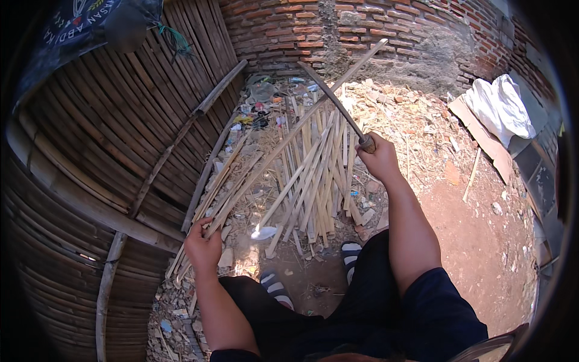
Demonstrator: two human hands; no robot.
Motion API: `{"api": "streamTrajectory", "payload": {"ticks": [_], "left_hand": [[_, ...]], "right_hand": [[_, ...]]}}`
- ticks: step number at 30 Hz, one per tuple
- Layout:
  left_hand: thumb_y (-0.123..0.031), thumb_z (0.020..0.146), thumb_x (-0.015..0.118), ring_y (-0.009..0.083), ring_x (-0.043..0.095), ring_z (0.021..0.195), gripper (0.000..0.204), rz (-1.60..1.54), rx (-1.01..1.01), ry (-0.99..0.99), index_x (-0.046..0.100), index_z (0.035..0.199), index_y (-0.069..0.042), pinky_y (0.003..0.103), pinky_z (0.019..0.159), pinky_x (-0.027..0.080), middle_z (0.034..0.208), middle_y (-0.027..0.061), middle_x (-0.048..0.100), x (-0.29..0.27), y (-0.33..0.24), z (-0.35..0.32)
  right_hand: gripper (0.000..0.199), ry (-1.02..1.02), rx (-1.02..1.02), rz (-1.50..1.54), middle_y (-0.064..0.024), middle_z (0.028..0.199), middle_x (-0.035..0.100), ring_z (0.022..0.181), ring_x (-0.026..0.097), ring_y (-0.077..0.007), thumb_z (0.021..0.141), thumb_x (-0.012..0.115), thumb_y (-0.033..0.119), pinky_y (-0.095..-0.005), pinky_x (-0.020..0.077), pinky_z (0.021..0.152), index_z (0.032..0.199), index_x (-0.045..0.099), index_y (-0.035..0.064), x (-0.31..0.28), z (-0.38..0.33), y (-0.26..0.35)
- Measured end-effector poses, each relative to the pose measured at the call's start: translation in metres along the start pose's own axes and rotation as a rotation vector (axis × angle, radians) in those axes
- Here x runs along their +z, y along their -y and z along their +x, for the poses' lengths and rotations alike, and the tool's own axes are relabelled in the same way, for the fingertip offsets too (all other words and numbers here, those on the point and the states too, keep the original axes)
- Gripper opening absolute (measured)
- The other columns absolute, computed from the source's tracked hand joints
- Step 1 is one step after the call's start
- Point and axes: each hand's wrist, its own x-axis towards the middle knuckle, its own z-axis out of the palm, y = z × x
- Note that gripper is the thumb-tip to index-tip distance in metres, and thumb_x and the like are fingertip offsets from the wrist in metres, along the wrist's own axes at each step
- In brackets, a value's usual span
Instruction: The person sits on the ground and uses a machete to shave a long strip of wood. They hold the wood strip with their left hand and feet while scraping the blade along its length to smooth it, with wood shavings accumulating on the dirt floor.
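Observation:
My left hand (202,244) grips the near end of a long bamboo strip (288,135) that slants up and away toward the brick wall. My right hand (379,158) is closed on the handle of a long dark blade (333,100), raised above the strip, its tip pointing up-left and crossing over the strip's far part. A pile of split bamboo strips (316,175) lies on the ground between my hands. My sandalled feet (350,253) stand just below the pile.
A woven bamboo fence (114,151) runs along the left. A brick wall (362,30) closes the back. White cloth (500,105) lies on a board at the right. Litter and shavings (265,102) cover the ground; bare red soil (482,241) lies at right.

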Motion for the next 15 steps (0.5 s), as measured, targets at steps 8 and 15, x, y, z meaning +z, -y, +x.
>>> {"api": "streamTrajectory", "payload": {"ticks": [8,15], "left_hand": [[-0.016,0.082,0.083,0.0157,0.056,0.063,0.032,-0.009,0.041,0.066,0.077,0.112,-0.006,0.033,0.063,0.048,0.069,0.0047,0.059,0.009,-0.015,-0.005],[-0.015,0.083,0.082,0.0148,0.054,0.063,0.034,0.059,0.020,0.097,0.075,0.115,-0.005,0.033,0.064,0.048,0.070,0.0067,0.060,-0.002,-0.009,-0.004]], "right_hand": [[0.019,0.324,-0.419,-0.212,-0.0164,0.083,0.071,0.084,0.070,-0.0418,0.080,0.075,0.017,-0.0524,0.0547,0.075,0.097,0.069,0.0093,0.021,-0.023,0.040],[0.018,0.125,-0.257,-0.104,-0.0177,0.079,0.071,0.080,0.070,-0.0412,0.082,0.075,0.019,-0.0483,0.0546,0.072,0.094,0.071,0.0070,0.013,-0.007,0.014]]}}
